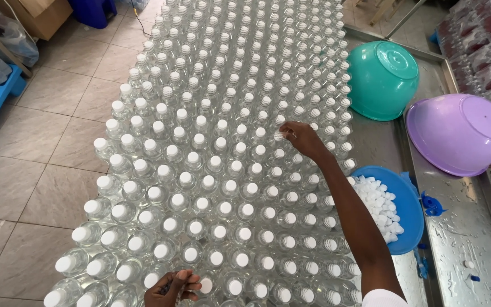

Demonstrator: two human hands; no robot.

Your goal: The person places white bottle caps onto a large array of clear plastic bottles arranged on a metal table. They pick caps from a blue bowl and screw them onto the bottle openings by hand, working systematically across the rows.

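**Capping filled clear bottles, right hand out at the middle rows**

Big block of clear plastic bottles [200,187] fills the table, packed touching, upright, nearly all with white screw caps on.

Right hand [302,139] reaches out from 5 o'clock, arm crossing the right-side rows. Fingers pinched nearly closed on a white cap [279,136] sitting at a bottle neck near frame centre. Can't tell if the cap is threaded on or just resting.

Left hand [173,286] at 6 o'clock, bottom edge, fingers curled in over the near-row bottles, fingertips next to a capped top. Whether it holds loose caps is hidden.

Blue bowl [410,227] of loose white caps at 4 o'clock, touching the bottle block's right edge. Teal bowl [383,79] upside down at 2 o'clock, purple bowl [458,133] upside down at 3 o'clock, both on the wet steel table [461,256].

Handling, judged: caps light, stiff, small, ribbed rim gives grip; pinch by the rim with thumb and two fingers. Bottles look full so heavyish, thin walls squeezable, likely wet and slippery; steady at the neck, not the body. Tight packing keeps them from tipping.
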